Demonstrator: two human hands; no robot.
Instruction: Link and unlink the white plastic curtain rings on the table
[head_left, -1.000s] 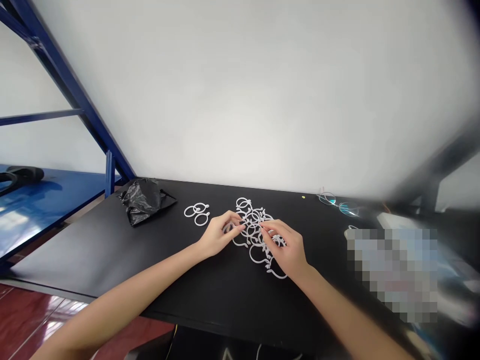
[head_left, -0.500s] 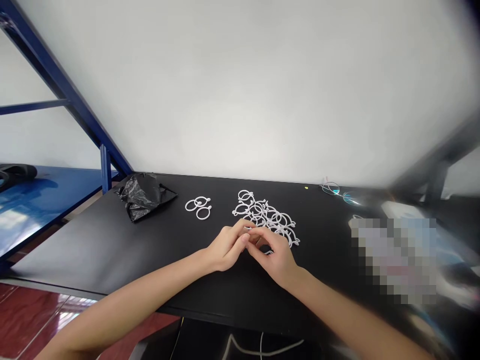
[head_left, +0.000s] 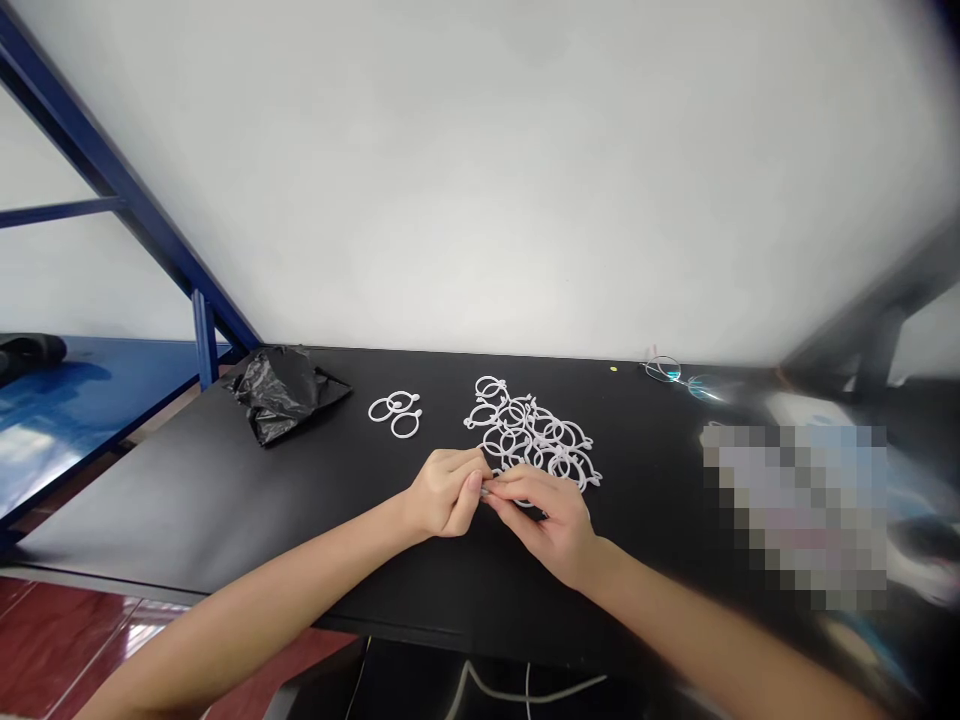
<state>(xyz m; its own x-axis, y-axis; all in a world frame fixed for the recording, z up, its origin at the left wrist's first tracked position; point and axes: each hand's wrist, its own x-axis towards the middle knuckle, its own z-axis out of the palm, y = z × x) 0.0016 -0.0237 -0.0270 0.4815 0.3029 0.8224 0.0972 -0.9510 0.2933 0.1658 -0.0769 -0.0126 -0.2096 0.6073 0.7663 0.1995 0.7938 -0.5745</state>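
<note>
Left hand: the left hand (head_left: 444, 492) is curled narrow, its fingertips pinched at 3 o'clock against those of the other hand.
Right hand: the right hand (head_left: 553, 522) is likewise narrow, with thumb and fingers closed at 9 o'clock on the same spot.
White ring: the white ring (head_left: 519, 497) sits in that shared pinch just above the table, mostly hidden by fingers.
Heap of rings: the heap of rings (head_left: 534, 432) lies tangled at 12 o'clock from the hands, just beside them.
Three rings: the three rings (head_left: 395, 412) lie apart at 10 o'clock, touching one another.
Container: the black plastic bag (head_left: 281, 392) is crumpled further out at 10 o'clock; what is in it cannot be told.
Writing: the blurred patch (head_left: 795, 505) at 3 o'clock cannot be read.
Spectacles: the spectacles (head_left: 677, 376) rest at 2 o'clock, by the far edge.
Surface: the table (head_left: 187, 500) is matt black.
Room: a plain white wall (head_left: 480, 180) is at 12 o'clock, a blue frame (head_left: 112, 175) and blue shelf (head_left: 52, 415) at 9 o'clock, and a red floor (head_left: 45, 625) and a cable (head_left: 517, 692) below.
</note>
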